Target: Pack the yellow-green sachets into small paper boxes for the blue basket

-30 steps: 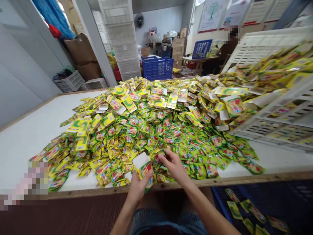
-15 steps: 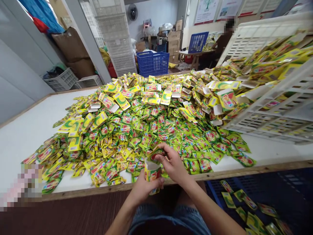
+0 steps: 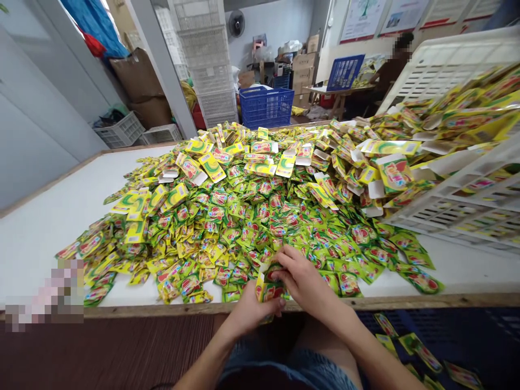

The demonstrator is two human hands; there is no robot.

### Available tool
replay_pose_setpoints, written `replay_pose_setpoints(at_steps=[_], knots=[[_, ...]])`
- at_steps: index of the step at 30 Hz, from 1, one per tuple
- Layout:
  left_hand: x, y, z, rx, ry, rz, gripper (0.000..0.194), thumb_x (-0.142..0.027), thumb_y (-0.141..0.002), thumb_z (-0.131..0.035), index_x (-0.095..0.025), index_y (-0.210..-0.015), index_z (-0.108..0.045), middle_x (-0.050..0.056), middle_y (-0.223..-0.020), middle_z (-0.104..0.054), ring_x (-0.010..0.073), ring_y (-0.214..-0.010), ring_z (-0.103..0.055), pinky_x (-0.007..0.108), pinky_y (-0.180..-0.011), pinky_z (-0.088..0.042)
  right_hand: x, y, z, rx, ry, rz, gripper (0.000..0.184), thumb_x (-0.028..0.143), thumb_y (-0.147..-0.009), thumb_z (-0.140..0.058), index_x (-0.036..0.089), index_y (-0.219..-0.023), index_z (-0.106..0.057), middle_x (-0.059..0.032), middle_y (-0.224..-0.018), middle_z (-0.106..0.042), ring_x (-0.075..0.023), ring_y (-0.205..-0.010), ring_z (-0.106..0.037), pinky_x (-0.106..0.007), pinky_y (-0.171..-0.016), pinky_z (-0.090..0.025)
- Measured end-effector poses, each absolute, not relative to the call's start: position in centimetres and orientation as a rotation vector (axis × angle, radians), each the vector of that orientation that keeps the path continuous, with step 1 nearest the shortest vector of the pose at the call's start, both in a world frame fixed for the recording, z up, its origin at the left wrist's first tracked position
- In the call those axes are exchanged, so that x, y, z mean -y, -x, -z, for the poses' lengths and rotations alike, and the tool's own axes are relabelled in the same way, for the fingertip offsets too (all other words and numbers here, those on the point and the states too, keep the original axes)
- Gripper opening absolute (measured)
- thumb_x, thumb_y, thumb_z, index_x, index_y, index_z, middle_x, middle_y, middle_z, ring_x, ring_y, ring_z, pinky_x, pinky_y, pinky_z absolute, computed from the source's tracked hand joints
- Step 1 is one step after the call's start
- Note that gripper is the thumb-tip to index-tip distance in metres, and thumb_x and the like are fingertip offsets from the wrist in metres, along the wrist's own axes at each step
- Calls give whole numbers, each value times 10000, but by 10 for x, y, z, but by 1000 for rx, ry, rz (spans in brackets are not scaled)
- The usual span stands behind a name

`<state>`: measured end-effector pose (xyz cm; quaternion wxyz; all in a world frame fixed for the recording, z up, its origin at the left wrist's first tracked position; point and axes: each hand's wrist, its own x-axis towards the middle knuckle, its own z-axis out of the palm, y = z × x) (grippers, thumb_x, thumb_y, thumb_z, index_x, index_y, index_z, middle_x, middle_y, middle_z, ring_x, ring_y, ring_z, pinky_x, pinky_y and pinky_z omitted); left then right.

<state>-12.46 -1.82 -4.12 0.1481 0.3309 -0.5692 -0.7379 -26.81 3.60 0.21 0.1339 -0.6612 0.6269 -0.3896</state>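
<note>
Near the table's front edge, my left hand (image 3: 252, 309) is closed around a small yellow-green carton (image 3: 271, 292), its top end open and tilted up. My right hand (image 3: 303, 279) pinches a green sachet (image 3: 273, 268) at the carton's mouth. The sachet's lower part looks to be inside the carton, though my fingers partly cover it. Just beyond both hands spreads a heap of green sachets (image 3: 280, 216) with red fruit pictures. Open-ended cartons (image 3: 212, 167) lie over the back of the heap.
A white crate (image 3: 439, 222) lies tipped at right, spilling cartons onto the table (image 3: 52, 227). Below the right edge, a dark blue crate holds loose packets (image 3: 422, 355). Behind stand a blue basket (image 3: 266, 106), stacked white crates (image 3: 209, 65) and a person (image 3: 385, 70) at another table.
My right hand has brought the sachet down into the carton's mouth, where it sat above the rim before. The whole view has shifted, so the scene appears further right.
</note>
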Motion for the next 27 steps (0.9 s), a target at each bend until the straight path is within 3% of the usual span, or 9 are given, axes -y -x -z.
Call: replay_pose_setpoints(at_steps=[6, 9, 12, 15, 19, 22, 27], knots=[[24, 133, 38, 1663, -831, 2064, 274, -304, -653, -747, -146, -824, -601, 9, -689, -617, 150, -620, -556, 249, -611, -454, -39, 264, 9, -1844, 1848, 1405, 230, 115, -851, -534, 223, -1053, -556, -63, -992, -580, -210, -953, -531, -353, -830, -453], [29, 141, 38, 1711, -775, 1986, 299, -345, -678, -740, -144, -871, -630, 30, -783, -643, 182, -732, -577, 264, -689, -461, -40, 265, 16, -2032, 1791, 1541, 138, 229, -837, -604, 221, -973, -581, -78, -996, -564, -239, -975, -507, -403, -851, -435], [33, 147, 44, 1742, -704, 1940, 375, -379, -686, -735, -153, -972, -644, 57, -904, -662, 233, -880, -584, 304, -792, -462, -46, 266, 23, -2109, 1893, 1404, 50, 241, -850, -579, 223, -875, -619, -84, -1071, -547, -267, -1059, -453, -456, -898, -393], [36, 148, 52, 1762, -680, 1928, 407, -393, -677, -744, -167, -1002, -650, 72, -958, -662, 262, -958, -577, 322, -846, -447, -54, 266, 30, -2065, 1963, 1213, 144, 197, -882, -491, 219, -844, -628, -84, -1178, -518, -282, -1158, -389, -491, -944, -357], [39, 145, 58, 1757, -708, 1905, 408, -371, -651, -774, -165, -975, -637, 56, -933, -657, 248, -925, -582, 301, -828, -441, -61, 262, 33, -2054, 1872, 1241, 173, 188, -885, -477, 227, -1000, -600, -89, -1180, -518, -261, -1144, -417, -475, -952, -362], [35, 141, 58, 1762, -660, 1835, 405, -316, -677, -768, -183, -1016, -592, 47, -1018, -626, 220, -956, -569, 274, -843, -420, -63, 259, 35, -2016, 1855, 1275, 125, 199, -884, -500, 238, -944, -602, -70, -1123, -551, -250, -1110, -456, -462, -949, -365], [29, 134, 57, 1535, -729, 1876, 556, -298, -739, -726, -255, -1154, -359, 41, -1025, -601, 182, -861, -614, 274, -760, -462, -63, 256, 53, -1903, 1608, 1468, 203, 214, -913, -466, 236, -1111, -506, -70, -1040, -595, -201, -991, -557, -354, -849, -459]])
